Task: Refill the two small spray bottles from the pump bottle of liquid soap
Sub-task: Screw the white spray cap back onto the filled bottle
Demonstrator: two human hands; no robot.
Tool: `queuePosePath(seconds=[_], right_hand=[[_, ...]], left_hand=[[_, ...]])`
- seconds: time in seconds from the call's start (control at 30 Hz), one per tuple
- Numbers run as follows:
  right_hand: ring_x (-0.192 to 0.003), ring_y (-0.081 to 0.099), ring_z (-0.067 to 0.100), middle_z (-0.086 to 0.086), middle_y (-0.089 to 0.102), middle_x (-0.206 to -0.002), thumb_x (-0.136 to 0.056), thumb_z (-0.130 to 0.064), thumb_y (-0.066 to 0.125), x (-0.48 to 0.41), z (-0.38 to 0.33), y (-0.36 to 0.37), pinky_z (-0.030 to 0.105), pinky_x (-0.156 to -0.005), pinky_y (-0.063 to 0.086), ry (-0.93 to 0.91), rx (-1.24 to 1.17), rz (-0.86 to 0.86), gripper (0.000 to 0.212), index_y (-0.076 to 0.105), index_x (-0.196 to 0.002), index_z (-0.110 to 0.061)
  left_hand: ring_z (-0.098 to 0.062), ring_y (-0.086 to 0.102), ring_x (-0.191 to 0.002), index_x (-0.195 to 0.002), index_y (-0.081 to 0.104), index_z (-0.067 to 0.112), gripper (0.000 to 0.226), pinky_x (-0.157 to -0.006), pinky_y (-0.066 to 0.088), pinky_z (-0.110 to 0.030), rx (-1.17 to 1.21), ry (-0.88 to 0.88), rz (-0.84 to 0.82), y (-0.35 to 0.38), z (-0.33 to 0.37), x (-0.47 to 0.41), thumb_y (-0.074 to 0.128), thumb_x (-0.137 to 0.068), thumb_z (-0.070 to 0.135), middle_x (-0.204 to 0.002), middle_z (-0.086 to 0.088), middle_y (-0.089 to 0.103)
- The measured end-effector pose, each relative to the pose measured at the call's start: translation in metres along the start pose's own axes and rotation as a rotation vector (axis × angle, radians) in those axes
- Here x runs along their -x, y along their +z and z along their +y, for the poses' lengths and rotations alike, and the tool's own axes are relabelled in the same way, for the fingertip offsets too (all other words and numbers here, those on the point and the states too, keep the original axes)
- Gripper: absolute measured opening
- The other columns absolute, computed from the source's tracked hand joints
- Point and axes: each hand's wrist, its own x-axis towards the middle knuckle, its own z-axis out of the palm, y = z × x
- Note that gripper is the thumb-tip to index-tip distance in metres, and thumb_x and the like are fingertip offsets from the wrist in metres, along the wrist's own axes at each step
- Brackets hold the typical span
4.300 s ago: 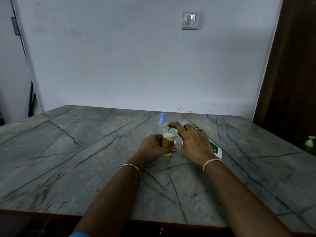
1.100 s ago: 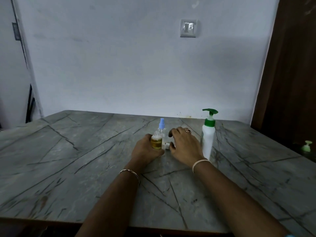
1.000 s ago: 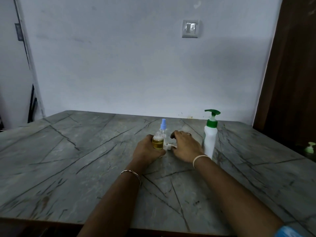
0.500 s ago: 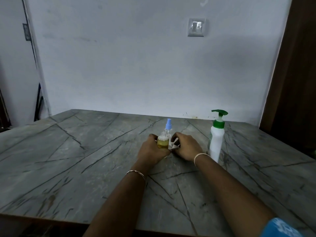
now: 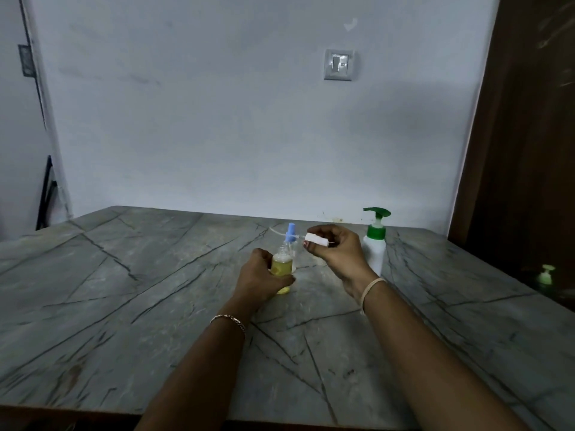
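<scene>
Grey, dark-veined stone bench [image 5: 155, 290] carries a white plastic pump bottle with a green pump head [image 5: 375, 250], standing upright. Left of the pump bottle, the left hand [image 5: 259, 275] has its fingers curled round a small clear bottle of yellow liquid [image 5: 281, 265], uncapped and standing on the bench. Just behind that bottle, also left of the pump bottle, stands a second small clear bottle with a blue spray top [image 5: 291, 236]. Nearer the pump bottle, the right hand [image 5: 337, 250] is raised, its fingers [image 5: 323, 231] pinching a white spray cap [image 5: 315, 239] with a thin tube reaching leftward. Well right of the pump bottle sits a small green-topped object [image 5: 546, 273], blurred.
</scene>
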Motion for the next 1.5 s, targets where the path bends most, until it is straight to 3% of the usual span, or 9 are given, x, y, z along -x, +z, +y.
queuePosePath(seconds=[0.13,0.3,0.43,0.6,0.77,0.97,1.4,1.5], right_hand=[[-0.085,0.065,0.012,0.004,0.069,-0.093,-0.074,0.004,0.075,-0.005,-0.009,-0.001,0.019,-0.074,0.055,0.005,-0.137,0.05,0.026,0.066,-0.094,-0.01],[-0.066,0.057,0.011,0.004,0.061,-0.084,-0.09,-0.013,0.064,-0.01,-0.02,-0.005,0.022,-0.067,0.056,0.051,-0.223,0.039,0.01,0.065,-0.099,-0.01],[-0.06,0.05,0.01,0.002,0.057,-0.071,-0.094,-0.031,0.058,-0.016,-0.026,-0.007,0.022,-0.056,0.048,0.043,-0.053,0.037,0.023,0.063,-0.089,-0.009],[-0.065,0.055,0.011,-0.002,0.058,-0.066,-0.084,-0.028,0.072,-0.02,-0.035,-0.006,0.026,-0.06,0.046,0.025,-0.021,0.079,0.02,0.066,-0.083,-0.009],[-0.056,0.05,0.017,0.005,0.051,-0.061,-0.089,-0.039,0.064,-0.023,-0.033,-0.005,0.025,-0.052,0.046,-0.062,0.144,0.154,0.038,0.054,-0.064,-0.012],[-0.059,0.058,0.02,-0.005,0.057,-0.055,-0.088,-0.046,0.063,-0.03,-0.031,-0.001,0.046,-0.073,0.055,-0.153,0.326,0.214,0.041,0.052,-0.057,-0.022],[-0.059,0.058,0.016,-0.003,0.06,-0.058,-0.086,-0.048,0.064,-0.026,-0.023,0.008,0.043,-0.069,0.055,-0.145,0.348,0.137,0.038,0.06,-0.069,-0.014],[-0.062,0.06,0.021,0.005,0.064,-0.066,-0.086,-0.048,0.063,-0.024,-0.023,0.013,0.042,-0.068,0.054,-0.162,0.406,0.099,0.04,0.063,-0.076,-0.01]], left_hand=[[-0.014,0.055,-0.086,-0.104,0.051,0.013,0.056,-0.07,0.041,-0.025,0.006,0.013,-0.015,0.001,-0.001,0.0,0.086,-0.064,0.03,-0.097,0.0,0.058],[-0.015,0.057,-0.087,-0.101,0.051,0.016,0.056,-0.071,0.045,-0.027,0.017,0.016,-0.02,0.003,-0.004,-0.003,0.087,-0.061,0.031,-0.099,0.0,0.061],[-0.014,0.058,-0.087,-0.102,0.052,0.016,0.056,-0.071,0.045,-0.025,0.042,0.009,-0.036,0.003,-0.004,-0.004,0.087,-0.061,0.03,-0.099,-0.001,0.061],[-0.013,0.056,-0.089,-0.112,0.053,0.013,0.061,-0.073,0.043,-0.023,0.046,0.002,-0.092,-0.001,0.0,-0.003,0.086,-0.064,0.031,-0.1,0.002,0.058],[-0.011,0.056,-0.088,-0.112,0.053,0.013,0.061,-0.067,0.043,-0.018,0.054,0.016,-0.113,-0.002,0.001,-0.001,0.086,-0.064,0.03,-0.1,0.002,0.059],[-0.015,0.059,-0.094,-0.112,0.052,0.013,0.062,-0.081,0.051,-0.029,0.082,0.004,-0.137,-0.002,0.0,-0.002,0.087,-0.063,0.029,-0.103,-0.001,0.061],[-0.012,0.057,-0.091,-0.114,0.052,0.014,0.064,-0.075,0.046,-0.024,0.068,-0.004,-0.143,-0.002,-0.002,-0.004,0.086,-0.063,0.031,-0.101,0.002,0.059],[-0.012,0.057,-0.092,-0.114,0.052,0.014,0.063,-0.072,0.046,-0.021,0.075,0.0,-0.151,-0.003,-0.002,-0.004,0.086,-0.064,0.031,-0.102,0.002,0.059]])
